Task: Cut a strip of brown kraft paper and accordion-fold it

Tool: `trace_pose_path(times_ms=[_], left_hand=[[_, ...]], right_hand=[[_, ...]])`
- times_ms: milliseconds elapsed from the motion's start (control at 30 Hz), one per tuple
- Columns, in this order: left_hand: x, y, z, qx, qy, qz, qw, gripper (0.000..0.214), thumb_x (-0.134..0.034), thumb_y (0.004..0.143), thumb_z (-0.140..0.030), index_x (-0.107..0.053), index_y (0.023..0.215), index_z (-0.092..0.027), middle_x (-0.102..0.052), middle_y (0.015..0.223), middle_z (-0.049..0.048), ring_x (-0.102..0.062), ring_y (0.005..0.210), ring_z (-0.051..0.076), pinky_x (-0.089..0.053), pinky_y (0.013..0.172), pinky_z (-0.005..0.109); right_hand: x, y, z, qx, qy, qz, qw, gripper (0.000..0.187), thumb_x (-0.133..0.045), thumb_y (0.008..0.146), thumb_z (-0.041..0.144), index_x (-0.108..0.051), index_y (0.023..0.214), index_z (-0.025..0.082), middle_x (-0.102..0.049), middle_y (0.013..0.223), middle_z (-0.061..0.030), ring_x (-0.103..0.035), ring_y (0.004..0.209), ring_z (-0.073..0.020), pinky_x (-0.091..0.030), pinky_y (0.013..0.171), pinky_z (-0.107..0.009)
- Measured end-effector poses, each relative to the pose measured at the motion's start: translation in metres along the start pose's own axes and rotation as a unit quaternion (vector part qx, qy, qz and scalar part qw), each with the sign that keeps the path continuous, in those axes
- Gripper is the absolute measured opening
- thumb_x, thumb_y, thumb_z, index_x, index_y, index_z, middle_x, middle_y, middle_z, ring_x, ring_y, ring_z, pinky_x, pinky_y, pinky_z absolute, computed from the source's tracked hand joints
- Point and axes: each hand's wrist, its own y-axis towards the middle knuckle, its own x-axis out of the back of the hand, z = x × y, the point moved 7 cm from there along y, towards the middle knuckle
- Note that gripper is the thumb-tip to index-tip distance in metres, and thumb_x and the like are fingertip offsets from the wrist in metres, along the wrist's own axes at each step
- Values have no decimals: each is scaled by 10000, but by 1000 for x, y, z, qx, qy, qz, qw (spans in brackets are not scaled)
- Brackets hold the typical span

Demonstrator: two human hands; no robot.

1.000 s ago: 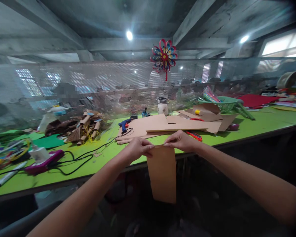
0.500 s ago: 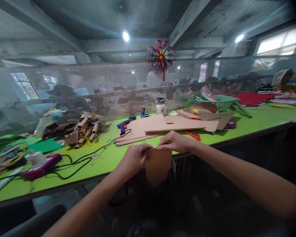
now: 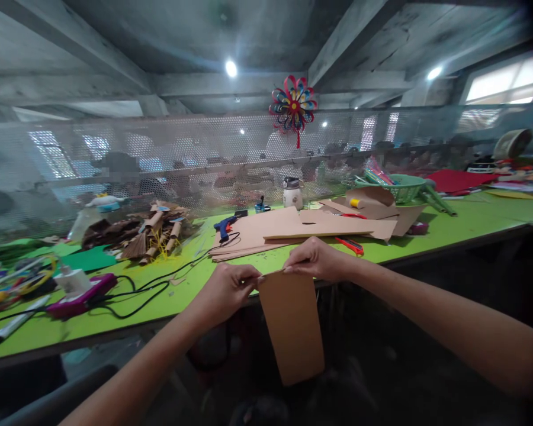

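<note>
Here's the brown card [image 3: 293, 331], hanging just in front of the bench's [image 3: 484, 216] near edge — my left hand [image 3: 224, 290] pinches its upper left corner, my right hand [image 3: 313, 260] grips along the top. I'd want even tension and a level top edge, so it doesn't buckle. There seems to be room to swing downward, though it's dark; forward, the bench edge and red cutter [image 3: 350, 245] call for care.
</note>
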Motion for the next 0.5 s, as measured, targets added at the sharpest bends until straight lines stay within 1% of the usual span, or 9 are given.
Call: trace_pose_path(times_ms=[100,167,233,367,433,500], left_hand=[[7,-7,-3,-41,39,-48,997,262,-490,844,-310,-679,754,-152,-649,623,15,-552,564,102,-373,546,179],[7,-9,0,-46,40,-54,997,261,-491,844,-313,-684,770,-154,-673,667,27,-569,596,110,-388,577,185],[6,-7,2,-36,26,-41,998,246,-498,834,-308,-690,790,-161,-690,717,32,-588,641,121,-405,610,190],[-1,6,-6,-12,-31,25,999,254,-516,813,-330,-699,892,-174,-703,842,32,-599,740,148,-418,636,199],[-3,14,-13,-9,-38,39,998,282,-510,816,-357,-705,868,-160,-695,785,27,-578,693,143,-393,587,196],[-5,20,-16,-9,-30,37,999,309,-491,829,-360,-706,782,-143,-671,692,21,-545,631,126,-353,542,190]], right_hand=[[3,-4,-11,-46,38,30,998,284,-562,830,336,-718,853,99,-691,752,-64,-588,662,-128,-444,601,-213],[5,-8,-20,-74,54,39,995,320,-565,821,375,-719,839,95,-680,731,-60,-574,650,-127,-444,596,-220],[6,-10,-24,-86,52,34,994,337,-569,814,391,-718,813,89,-663,696,-52,-554,627,-122,-435,585,-220],[6,-6,-18,-61,25,7,998,333,-562,821,383,-710,775,88,-628,646,-34,-508,587,-105,-399,556,-210],[6,-3,-12,-47,11,-5,999,333,-552,830,375,-703,756,87,-610,624,-27,-486,569,-95,-380,541,-203],[5,-2,-7,-39,-4,-8,999,329,-546,837,359,-696,742,83,-593,597,-23,-475,551,-88,-366,530,-197]])
